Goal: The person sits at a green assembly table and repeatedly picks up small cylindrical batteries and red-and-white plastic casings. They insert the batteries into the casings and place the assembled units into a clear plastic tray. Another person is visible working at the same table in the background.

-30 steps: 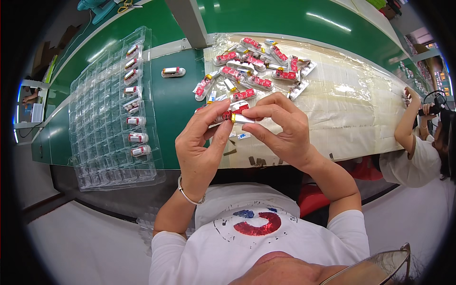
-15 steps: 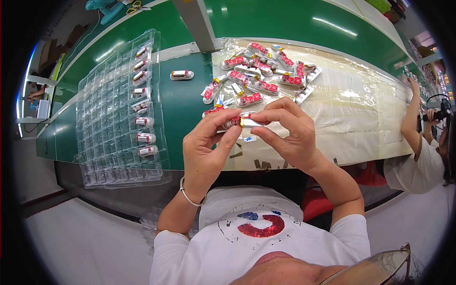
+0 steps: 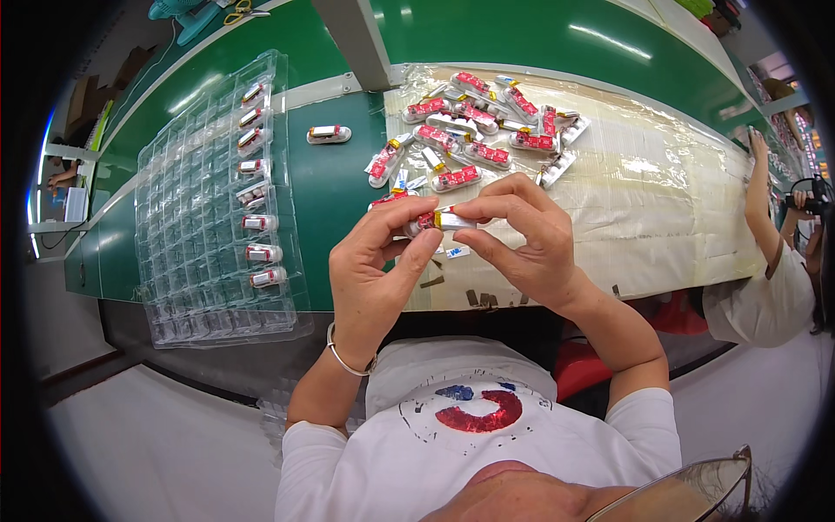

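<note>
Over the near edge of the table, my left hand [image 3: 372, 261] pinches one end of a small white oblong housing with a red circuit board [image 3: 421, 224]. A silver battery cell [image 3: 456, 222] with a yellow taped end lies along the same piece. The thumb and forefinger of my right hand [image 3: 537, 244] close on the cell's free end. Fingers partly cover the board, so the joint between the parts is hard to make out. Just beyond my hands lies a loose pile of similar red-board housings [image 3: 457, 178], some with silver cells showing.
At left stands a clear compartment tray [image 3: 200, 209], its right column bearing several assembled pieces [image 3: 258, 223]. One assembled piece [image 3: 329, 134] lies between tray and pile. A metal post [image 3: 352, 43] rises behind. Scissors [image 3: 243, 12] lie far left. A co-worker's arm [image 3: 758, 191] reaches in at right.
My hands keep almost the same grip on the housing and cell, with only a slight shift. The whole view has moved a little. At right, the co-worker's arm has shifted slightly.
</note>
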The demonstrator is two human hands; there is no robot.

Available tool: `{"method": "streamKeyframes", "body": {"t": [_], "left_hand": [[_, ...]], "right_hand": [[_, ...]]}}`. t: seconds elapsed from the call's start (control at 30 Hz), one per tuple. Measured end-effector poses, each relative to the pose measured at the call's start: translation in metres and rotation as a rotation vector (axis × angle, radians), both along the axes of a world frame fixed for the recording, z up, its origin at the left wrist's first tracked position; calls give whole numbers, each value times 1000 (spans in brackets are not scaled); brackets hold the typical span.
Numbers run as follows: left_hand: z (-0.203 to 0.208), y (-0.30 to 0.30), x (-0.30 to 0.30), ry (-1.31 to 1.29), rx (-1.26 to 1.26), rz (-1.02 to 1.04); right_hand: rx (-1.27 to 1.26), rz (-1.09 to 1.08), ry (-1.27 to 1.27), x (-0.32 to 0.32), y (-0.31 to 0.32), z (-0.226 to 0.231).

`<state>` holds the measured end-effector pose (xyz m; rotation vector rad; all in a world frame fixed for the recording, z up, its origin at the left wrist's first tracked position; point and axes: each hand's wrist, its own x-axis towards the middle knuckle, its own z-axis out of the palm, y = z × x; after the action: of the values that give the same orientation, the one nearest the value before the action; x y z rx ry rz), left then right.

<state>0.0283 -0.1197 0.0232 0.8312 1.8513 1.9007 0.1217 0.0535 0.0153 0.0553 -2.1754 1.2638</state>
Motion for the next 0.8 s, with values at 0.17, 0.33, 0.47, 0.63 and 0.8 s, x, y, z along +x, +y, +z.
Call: {"method": "streamKeyframes", "body": {"t": [0.17, 0.33, 0.47, 0.63, 0.8], "left_hand": [[-1, 1, 0, 48, -3, 25], [7, 1, 0, 50, -51, 9], [11, -3, -4, 79, -132, -26], [12, -2, -7, 353, -166, 14], [12, 1, -8, 498, -143, 28]], "right_hand": [[22, 5, 13, 0, 1, 2], [29, 9, 30, -1, 3, 2], [46, 23, 36, 0, 5, 1], [-42, 55, -38, 3, 4, 6], [-71, 54, -27, 5, 5, 8]]}}
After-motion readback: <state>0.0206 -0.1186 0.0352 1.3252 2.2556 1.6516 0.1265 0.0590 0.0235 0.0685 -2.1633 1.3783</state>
